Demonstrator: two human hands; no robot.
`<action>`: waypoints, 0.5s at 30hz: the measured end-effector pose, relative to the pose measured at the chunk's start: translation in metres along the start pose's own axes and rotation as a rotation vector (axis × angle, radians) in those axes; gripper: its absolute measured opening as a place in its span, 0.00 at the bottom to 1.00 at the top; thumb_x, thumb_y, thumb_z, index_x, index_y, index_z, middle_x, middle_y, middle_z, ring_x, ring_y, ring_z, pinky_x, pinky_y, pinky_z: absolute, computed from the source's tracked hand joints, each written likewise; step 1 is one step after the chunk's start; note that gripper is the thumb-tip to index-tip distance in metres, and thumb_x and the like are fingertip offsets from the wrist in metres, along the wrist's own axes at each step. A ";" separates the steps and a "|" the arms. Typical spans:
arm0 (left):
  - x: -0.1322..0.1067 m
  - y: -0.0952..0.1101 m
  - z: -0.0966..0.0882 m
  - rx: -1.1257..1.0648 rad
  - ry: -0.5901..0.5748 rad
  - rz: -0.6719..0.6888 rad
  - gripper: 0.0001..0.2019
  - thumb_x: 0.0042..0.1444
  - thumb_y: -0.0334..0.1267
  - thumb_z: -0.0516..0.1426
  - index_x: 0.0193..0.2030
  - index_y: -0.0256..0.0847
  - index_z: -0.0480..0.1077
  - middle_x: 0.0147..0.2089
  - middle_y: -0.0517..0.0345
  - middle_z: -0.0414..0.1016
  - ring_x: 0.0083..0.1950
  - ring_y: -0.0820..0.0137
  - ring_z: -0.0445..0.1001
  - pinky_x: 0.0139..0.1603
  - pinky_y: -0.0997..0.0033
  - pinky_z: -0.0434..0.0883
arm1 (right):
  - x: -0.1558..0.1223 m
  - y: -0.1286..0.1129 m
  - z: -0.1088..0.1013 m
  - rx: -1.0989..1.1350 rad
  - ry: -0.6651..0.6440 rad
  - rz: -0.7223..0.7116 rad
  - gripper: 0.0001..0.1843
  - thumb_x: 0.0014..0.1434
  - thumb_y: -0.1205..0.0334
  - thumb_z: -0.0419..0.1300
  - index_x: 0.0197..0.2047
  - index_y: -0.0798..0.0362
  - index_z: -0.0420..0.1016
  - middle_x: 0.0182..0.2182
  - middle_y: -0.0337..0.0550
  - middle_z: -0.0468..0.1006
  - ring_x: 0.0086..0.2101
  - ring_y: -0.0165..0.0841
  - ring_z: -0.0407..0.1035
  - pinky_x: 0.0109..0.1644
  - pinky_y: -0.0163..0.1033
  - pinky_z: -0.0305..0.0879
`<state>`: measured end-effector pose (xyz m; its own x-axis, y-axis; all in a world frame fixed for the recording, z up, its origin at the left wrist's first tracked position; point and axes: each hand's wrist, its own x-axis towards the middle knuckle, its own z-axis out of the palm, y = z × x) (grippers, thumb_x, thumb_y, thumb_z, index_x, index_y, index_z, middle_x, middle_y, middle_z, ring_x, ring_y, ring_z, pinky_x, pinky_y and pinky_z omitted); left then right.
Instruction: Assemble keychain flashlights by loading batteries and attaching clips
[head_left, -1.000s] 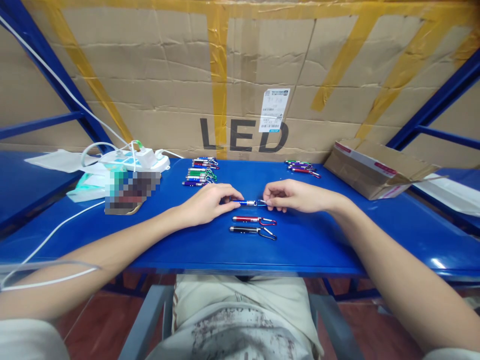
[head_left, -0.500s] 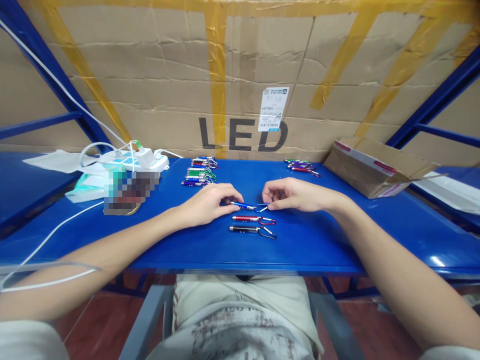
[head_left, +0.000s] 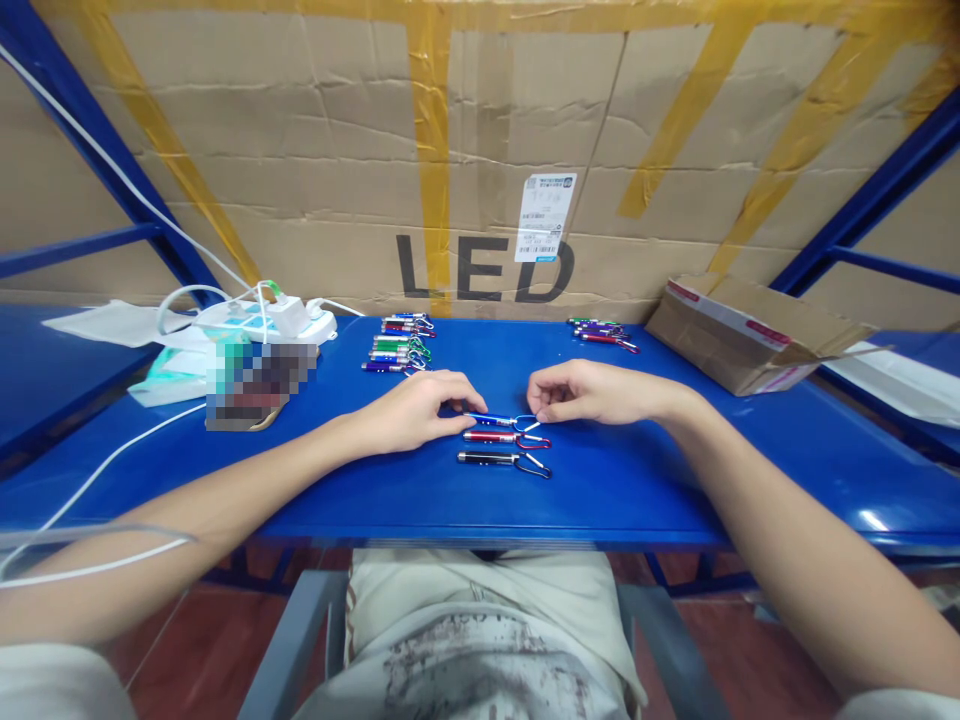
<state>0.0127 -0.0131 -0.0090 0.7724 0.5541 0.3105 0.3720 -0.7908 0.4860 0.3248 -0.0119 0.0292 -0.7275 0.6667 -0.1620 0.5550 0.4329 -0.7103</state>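
Observation:
A small blue keychain flashlight (head_left: pixel 493 421) with a carabiner clip lies crosswise on the blue table, just beyond a red flashlight (head_left: pixel 491 437) and a black flashlight (head_left: pixel 487 458). My left hand (head_left: pixel 424 408) pinches the blue flashlight's left end between thumb and fingers. At its other end, my right hand (head_left: pixel 574 392) has thumb and forefinger closed on the tip of the carabiner, the remaining fingers curled. The red and black flashlights lie roughly parallel to it, clips to the right, untouched by either hand.
Several flashlights (head_left: pixel 397 345) lie in a group at the back left, more (head_left: pixel 604 333) at the back right. An open cardboard box (head_left: pixel 750 335) stands on the right. A power strip (head_left: pixel 311 325) with white cables is at left. A large cardboard carton (head_left: pixel 337 150) walls the back.
The blue flashlight has come slightly nearer to me, closer to the red one, and lies straighter alongside it. Both hands moved with it a little.

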 end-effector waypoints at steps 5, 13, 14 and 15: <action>0.000 0.000 -0.001 -0.013 -0.016 -0.002 0.09 0.72 0.40 0.62 0.53 0.43 0.83 0.51 0.51 0.85 0.53 0.62 0.83 0.58 0.62 0.76 | 0.001 0.003 0.001 -0.013 -0.010 -0.013 0.18 0.66 0.44 0.66 0.38 0.52 0.77 0.34 0.40 0.79 0.34 0.34 0.67 0.39 0.39 0.62; -0.001 -0.001 0.000 -0.007 -0.007 -0.010 0.09 0.73 0.41 0.61 0.52 0.43 0.83 0.49 0.53 0.85 0.51 0.63 0.82 0.56 0.63 0.75 | 0.003 0.006 0.002 -0.039 -0.026 -0.022 0.16 0.67 0.47 0.65 0.38 0.52 0.78 0.35 0.40 0.80 0.34 0.34 0.68 0.40 0.39 0.62; -0.001 -0.001 0.000 -0.005 -0.009 -0.012 0.09 0.73 0.41 0.61 0.52 0.43 0.83 0.49 0.53 0.85 0.51 0.63 0.82 0.56 0.63 0.75 | 0.003 0.005 0.002 -0.039 -0.026 -0.019 0.16 0.66 0.47 0.65 0.38 0.52 0.78 0.34 0.40 0.80 0.34 0.34 0.68 0.39 0.39 0.62; -0.001 -0.001 0.000 -0.003 -0.011 -0.014 0.09 0.74 0.41 0.61 0.52 0.43 0.83 0.49 0.53 0.85 0.51 0.63 0.82 0.56 0.63 0.74 | 0.002 0.005 0.002 -0.039 -0.025 -0.017 0.16 0.66 0.47 0.65 0.38 0.52 0.78 0.34 0.40 0.80 0.34 0.34 0.68 0.39 0.39 0.61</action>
<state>0.0116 -0.0128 -0.0093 0.7730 0.5619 0.2945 0.3813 -0.7825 0.4922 0.3251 -0.0092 0.0239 -0.7466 0.6437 -0.1679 0.5576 0.4679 -0.6857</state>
